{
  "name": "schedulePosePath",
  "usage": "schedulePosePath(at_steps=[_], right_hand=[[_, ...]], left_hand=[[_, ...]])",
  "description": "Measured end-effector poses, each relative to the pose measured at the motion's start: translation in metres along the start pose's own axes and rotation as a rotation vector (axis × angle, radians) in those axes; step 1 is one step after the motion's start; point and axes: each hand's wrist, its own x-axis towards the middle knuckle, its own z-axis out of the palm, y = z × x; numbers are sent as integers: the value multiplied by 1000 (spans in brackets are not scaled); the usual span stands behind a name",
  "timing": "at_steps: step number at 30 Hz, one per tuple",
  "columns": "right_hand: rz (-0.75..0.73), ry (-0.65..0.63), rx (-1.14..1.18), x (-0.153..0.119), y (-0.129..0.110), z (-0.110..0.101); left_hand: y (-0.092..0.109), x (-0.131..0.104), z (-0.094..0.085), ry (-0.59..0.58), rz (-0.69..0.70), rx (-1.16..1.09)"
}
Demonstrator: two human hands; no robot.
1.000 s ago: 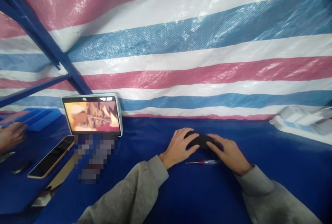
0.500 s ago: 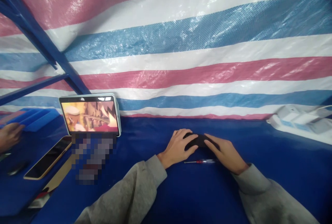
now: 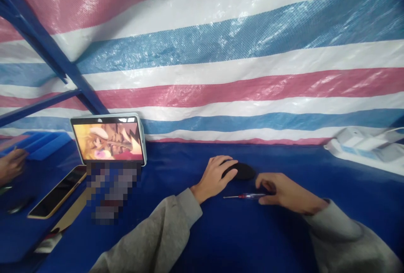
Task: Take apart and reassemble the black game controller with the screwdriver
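A black computer mouse (image 3: 243,171) lies on the blue tabletop, its left end covered by my left hand (image 3: 217,175). The fingers curve over its far side and the thumb presses along the near side. Just in front of the mouse lies a small screwdriver (image 3: 248,196) with a thin metal shaft to the left and a red and clear handle. My right hand (image 3: 277,191) is at the handle's right end, fingers curled and thumb apart from them. The thumb tip is by the handle; whether it touches is unclear.
A tablet (image 3: 109,140) playing a cartoon stands at the left, with a phone (image 3: 58,193) beside it and a blurred-out patch in front. Another person's hand (image 3: 12,167) is at a blue divided tray (image 3: 47,144). A white power strip (image 3: 362,151) sits far right. Striped sheeting hangs behind.
My right hand has let go of the mouse's right end and moved right and nearer, to the screwdriver handle. My left hand stays on the mouse.
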Motion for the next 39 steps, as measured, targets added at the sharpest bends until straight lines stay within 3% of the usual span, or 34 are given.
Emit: schedulePosePath(at_steps=[6, 13, 17, 22, 25, 30, 39], right_hand=[[-74, -28, -86, 3, 0, 7], [-24, 43, 43, 0, -7, -2], [-9, 185, 193, -3, -11, -6], [19, 600, 429, -2, -16, -2], [20, 770, 476, 1, -14, 4], [18, 860, 489, 3, -9, 13], [-5, 844, 501, 4, -15, 16]], left_hand=[[1, -1, -4, 105, -58, -109], [1, -1, -4, 200, -143, -186], [-2, 0, -3, 249, -186, -244], [-3, 1, -3, 268, -175, -294], [-4, 0, -2, 271, -145, -271], [-8, 0, 3, 285, -121, -247], [-13, 1, 7, 330, -121, -230]])
